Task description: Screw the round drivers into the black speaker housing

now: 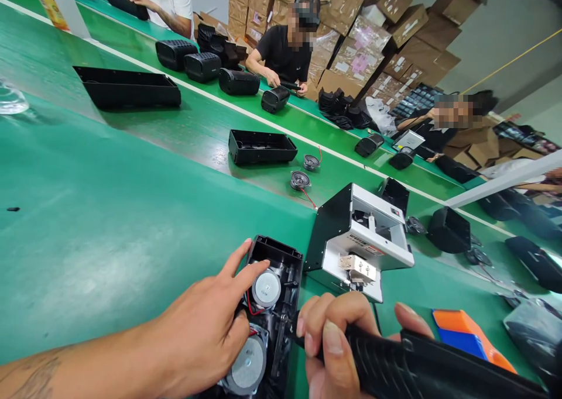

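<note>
An open black speaker housing (281, 253) lies on the green table in front of me, with two round silver speaker drivers (266, 289) and red wires inside. My left hand (206, 329) rests on the housing's left side, fingers spread, the fingertips touching the upper driver. My right hand (333, 337) grips a black electric screwdriver (421, 367), whose tip points at the housing's right edge.
A black and silver machine (357, 241) stands just beyond the housing. Empty black housings (261, 146) and loose drivers (300, 181) lie on the belt. An orange and blue item (465, 332) sits at right. Other people work at the far side, with stacked cartons behind.
</note>
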